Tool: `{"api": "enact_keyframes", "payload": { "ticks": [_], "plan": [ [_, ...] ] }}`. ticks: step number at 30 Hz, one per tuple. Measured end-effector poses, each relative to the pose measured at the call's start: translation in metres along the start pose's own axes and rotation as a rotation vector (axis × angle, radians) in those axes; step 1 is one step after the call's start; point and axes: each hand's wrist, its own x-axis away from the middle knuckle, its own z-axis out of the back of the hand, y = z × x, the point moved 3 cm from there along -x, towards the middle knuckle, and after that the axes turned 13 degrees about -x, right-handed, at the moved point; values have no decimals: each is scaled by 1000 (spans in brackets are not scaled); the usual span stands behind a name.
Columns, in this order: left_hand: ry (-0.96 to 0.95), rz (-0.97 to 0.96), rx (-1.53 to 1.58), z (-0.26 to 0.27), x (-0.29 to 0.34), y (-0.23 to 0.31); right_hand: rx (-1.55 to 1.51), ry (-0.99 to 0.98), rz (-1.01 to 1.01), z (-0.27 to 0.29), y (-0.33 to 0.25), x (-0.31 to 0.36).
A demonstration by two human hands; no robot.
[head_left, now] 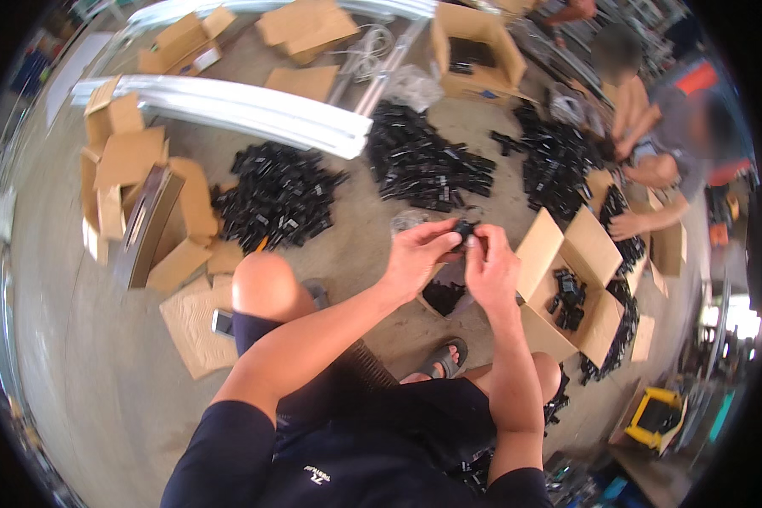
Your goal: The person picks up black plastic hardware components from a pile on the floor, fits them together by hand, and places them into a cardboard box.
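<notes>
Between my two hands, in front of my knees, is a small black part (pixel 463 230), its exact kind too small to make out. My left hand (pixel 422 252) pinches it from the left, thumb and fingers closed. From the right, my right hand (pixel 492 262) grips the same part with its fingertips. Below them stands a small open box of black pieces (pixel 445 296), partly covered by my right hand. To the right, an open cardboard box (pixel 601 306) has several black parts (pixel 569 298) at its bottom.
Heaps of black parts lie ahead (pixel 423 161), to the left (pixel 279 195) and to the right (pixel 559 157). Long silvery profiles (pixel 229 110) cross the floor beyond. Cartons (pixel 178 203) stand at left, near a phone (pixel 223 323) on cardboard. Co-workers (pixel 694 127) sit at right.
</notes>
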Motion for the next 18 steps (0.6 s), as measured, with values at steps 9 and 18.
{"api": "enact_keyframes", "payload": {
  "ticks": [9, 18],
  "plan": [
    [-6, 1, -14, 4, -1, -3, 35, -35, 1, -5, 1, 0],
    [9, 1, -58, 5, 2, 7, -57, 60, -6, -8, -1, 1]
  ]
}}
